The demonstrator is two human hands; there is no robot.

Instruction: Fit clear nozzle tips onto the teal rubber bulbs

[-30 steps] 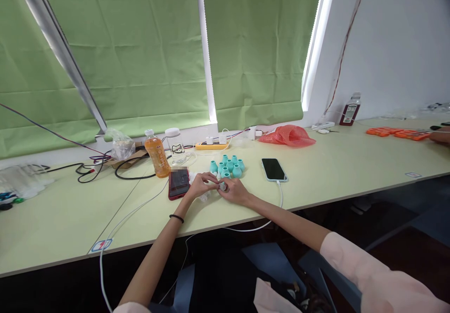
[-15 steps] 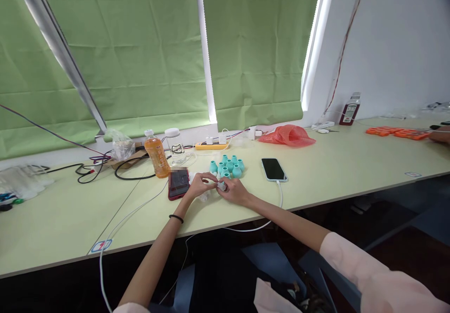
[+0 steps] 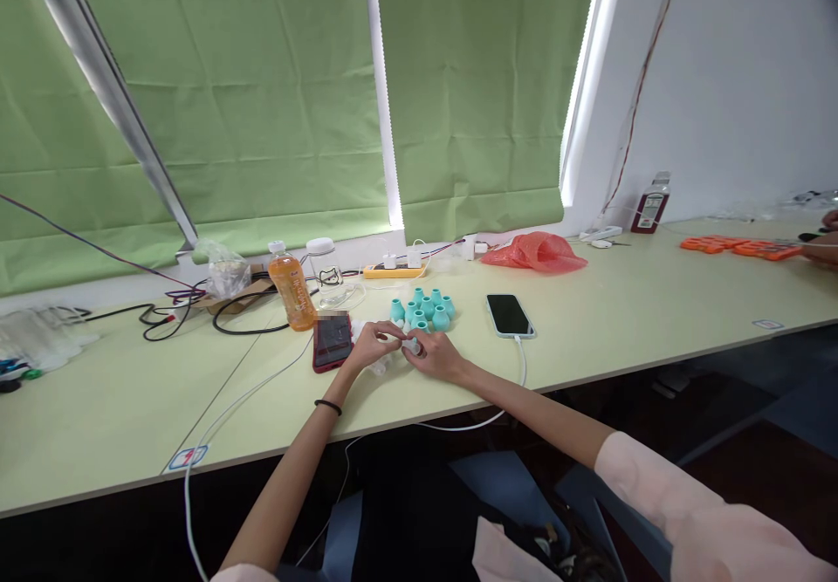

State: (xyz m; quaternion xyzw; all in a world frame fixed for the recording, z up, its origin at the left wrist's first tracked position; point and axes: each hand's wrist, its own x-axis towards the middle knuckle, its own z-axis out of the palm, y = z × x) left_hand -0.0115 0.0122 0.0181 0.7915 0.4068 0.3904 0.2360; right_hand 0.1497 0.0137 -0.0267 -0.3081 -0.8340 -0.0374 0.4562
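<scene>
Both hands meet over the table in front of several small turquoise vase-shaped pieces. My right hand is closed around a small whitish translucent plastic piece, with thumb and fingertips pressed on it. From the other side, the fingers of my left hand are pinched together at the piece's left end; what lies between those fingertips is too small to make out. More whitish translucent pieces lie under and beside my left hand, partly covered by it. A dark phone in a red case rests just left of that hand.
A charging phone lies to the right, its white cable running over the table edge. Behind stand an orange drink bottle, a clear jar, a yellow power strip and a red plastic bag. Another person's hand shows at far right, near orange pieces.
My hands and the whitish piece have shifted only very slightly; the grip looks the same. At the far right, the other person's hand has moved a little.
</scene>
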